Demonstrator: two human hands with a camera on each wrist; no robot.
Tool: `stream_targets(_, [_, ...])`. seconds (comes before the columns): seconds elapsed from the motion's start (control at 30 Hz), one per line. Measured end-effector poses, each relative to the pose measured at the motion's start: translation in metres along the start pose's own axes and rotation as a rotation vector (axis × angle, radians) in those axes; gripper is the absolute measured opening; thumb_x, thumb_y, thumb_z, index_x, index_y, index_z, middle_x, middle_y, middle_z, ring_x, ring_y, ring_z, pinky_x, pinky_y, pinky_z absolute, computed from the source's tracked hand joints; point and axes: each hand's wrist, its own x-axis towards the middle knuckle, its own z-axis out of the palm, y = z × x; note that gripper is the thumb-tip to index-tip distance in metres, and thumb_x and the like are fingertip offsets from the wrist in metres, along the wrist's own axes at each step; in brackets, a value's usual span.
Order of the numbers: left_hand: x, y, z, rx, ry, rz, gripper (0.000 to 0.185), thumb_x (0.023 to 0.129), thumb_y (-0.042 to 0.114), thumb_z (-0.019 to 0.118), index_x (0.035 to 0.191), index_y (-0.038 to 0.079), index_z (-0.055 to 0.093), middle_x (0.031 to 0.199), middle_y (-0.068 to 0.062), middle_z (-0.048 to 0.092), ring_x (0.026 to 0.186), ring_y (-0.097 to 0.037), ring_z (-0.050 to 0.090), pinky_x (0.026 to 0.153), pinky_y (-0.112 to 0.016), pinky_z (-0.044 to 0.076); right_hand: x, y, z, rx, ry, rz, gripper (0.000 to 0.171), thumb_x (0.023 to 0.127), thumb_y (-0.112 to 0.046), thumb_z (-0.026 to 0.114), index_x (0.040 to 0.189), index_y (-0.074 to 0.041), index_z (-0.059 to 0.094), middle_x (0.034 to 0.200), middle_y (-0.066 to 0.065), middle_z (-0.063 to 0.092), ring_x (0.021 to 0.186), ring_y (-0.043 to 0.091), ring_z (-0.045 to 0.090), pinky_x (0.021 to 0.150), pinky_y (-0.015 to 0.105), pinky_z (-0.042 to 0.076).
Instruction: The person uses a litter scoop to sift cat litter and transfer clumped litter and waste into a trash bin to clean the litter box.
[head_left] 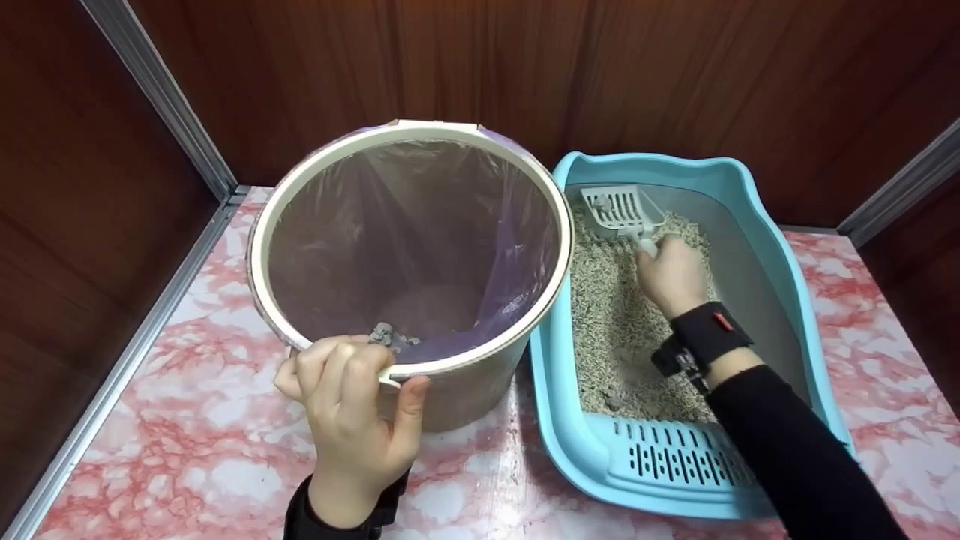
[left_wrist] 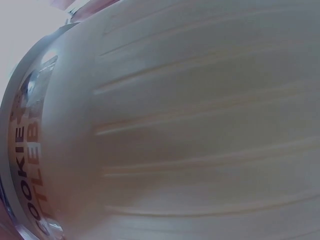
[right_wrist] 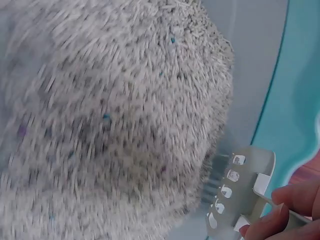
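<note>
My left hand point(head_left: 352, 412) grips the near rim of a beige trash bin point(head_left: 261, 247), fingers over the edge and thumb outside. A purple-tinted bag point(head_left: 506, 277) lines it, with grey litter clumps point(head_left: 384, 334) inside near that hand. The bin's ribbed wall point(left_wrist: 200, 115) fills the left wrist view. My right hand point(head_left: 675, 277) holds a white slotted litter scoop point(head_left: 622, 210) by its handle, at the far part of a blue litter box point(head_left: 795, 262). A small grey clump point(head_left: 602, 204) sits on the scoop. Pale granular litter point(right_wrist: 125, 100) spreads below, blurred in the right wrist view.
The bin stands against the box's left side. A grey clump point(head_left: 615, 397) lies in the litter by the slotted step point(head_left: 675, 457) at the box's front. Brown wood panels point(head_left: 487, 67) rise behind, and the surface point(head_left: 202, 427) is red-and-white marbled.
</note>
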Motion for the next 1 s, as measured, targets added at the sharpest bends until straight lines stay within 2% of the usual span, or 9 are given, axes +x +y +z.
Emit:
stream_targets(0.23, [0.001,-0.002,-0.001,-0.001,0.014,-0.005,0.05,0.1,0.046,0.052,0.076,0.002,0.053,0.066,-0.008,0.048,0.08,-0.03,0.044,0.085,-0.041,0.018,-0.02,0.013,-0.022,0.088,0.054,-0.032,0.04,0.1,-0.026,0.052,0.124,0.006,0.057,0.1,0.025,0.066,0.073,0.028,0.058,0.064,0.034,0.042])
stream_targets(0.4, [0.0,-0.002,-0.001,0.0,0.011,-0.009,0.05,0.1,0.046,0.052,0.076,0.003,0.053,0.066,-0.008,0.048,0.08,-0.03,0.044,0.085,-0.041,0.018,-0.035,0.017,-0.034,0.166,0.122,-0.049,0.039,0.097,-0.024,0.059,0.125,0.004,0.059,0.1,0.022,0.068,0.065,0.01,0.052,0.065,0.026,0.041])
stream_targets(0.5, [-0.001,-0.002,-0.001,0.0,0.008,-0.011,0.05,0.1,0.046,0.051,0.076,0.003,0.053,0.066,-0.008,0.048,0.08,-0.03,0.044,0.086,-0.041,0.018,-0.045,0.014,-0.045,0.198,0.133,-0.073,0.038,0.096,-0.022,0.062,0.124,0.004,0.061,0.102,0.023,0.069,0.062,-0.001,0.048,0.062,0.019,0.04])
stream_targets(0.6, [-0.001,-0.003,-0.001,0.001,0.009,-0.012,0.051,0.1,0.047,0.051,0.076,0.003,0.053,0.066,-0.008,0.048,0.08,-0.03,0.044,0.087,-0.041,0.018,-0.054,0.005,-0.061,0.216,0.129,-0.107,0.038,0.095,-0.022,0.064,0.122,0.004,0.062,0.099,0.022,0.069,0.06,-0.005,0.048,0.058,0.015,0.04])
stream_targets(0.7, [-0.001,-0.004,-0.001,0.004,0.007,-0.014,0.051,0.1,0.047,0.051,0.076,0.002,0.053,0.066,-0.007,0.048,0.08,-0.03,0.043,0.087,-0.041,0.018,-0.063,-0.01,-0.08,0.222,0.129,-0.14,0.036,0.094,-0.023,0.065,0.121,0.002,0.064,0.092,0.013,0.067,0.06,-0.004,0.049,0.057,0.015,0.041])
stream_targets(0.83, [0.0,-0.005,-0.001,0.004,0.001,-0.018,0.051,0.1,0.047,0.051,0.076,0.002,0.052,0.066,-0.007,0.047,0.081,-0.03,0.043,0.087,-0.041,0.017,-0.074,-0.034,-0.106,0.246,0.168,-0.217,0.034,0.093,-0.023,0.067,0.117,0.0,0.067,0.078,-0.014,0.061,0.062,-0.004,0.05,0.06,0.014,0.04])
stream_targets(0.9, [-0.001,-0.006,-0.001,0.004,-0.002,-0.021,0.051,0.1,0.047,0.051,0.076,0.002,0.052,0.065,-0.007,0.046,0.081,-0.03,0.043,0.088,-0.041,0.017,-0.079,-0.046,-0.116,0.268,0.208,-0.283,0.032,0.091,-0.021,0.069,0.115,-0.001,0.069,0.073,-0.025,0.056,0.063,-0.005,0.05,0.063,0.015,0.039])
stream_targets(0.93, [-0.001,-0.006,-0.001,0.004,-0.004,-0.023,0.05,0.1,0.047,0.051,0.076,0.002,0.052,0.066,-0.008,0.046,0.081,-0.03,0.043,0.088,-0.041,0.017,-0.081,-0.051,-0.119,0.281,0.224,-0.319,0.03,0.09,-0.021,0.07,0.114,-0.003,0.07,0.071,-0.029,0.055,0.063,-0.005,0.051,0.063,0.015,0.038])
stream_targets(1.0, [-0.001,-0.007,-0.001,0.004,-0.008,-0.025,0.05,0.1,0.047,0.051,0.077,0.002,0.052,0.066,-0.008,0.046,0.081,-0.03,0.042,0.089,-0.041,0.016,-0.085,-0.063,-0.12,0.295,0.259,-0.404,0.027,0.089,-0.019,0.071,0.113,-0.006,0.072,0.073,-0.023,0.061,0.063,-0.004,0.051,0.063,0.016,0.038])
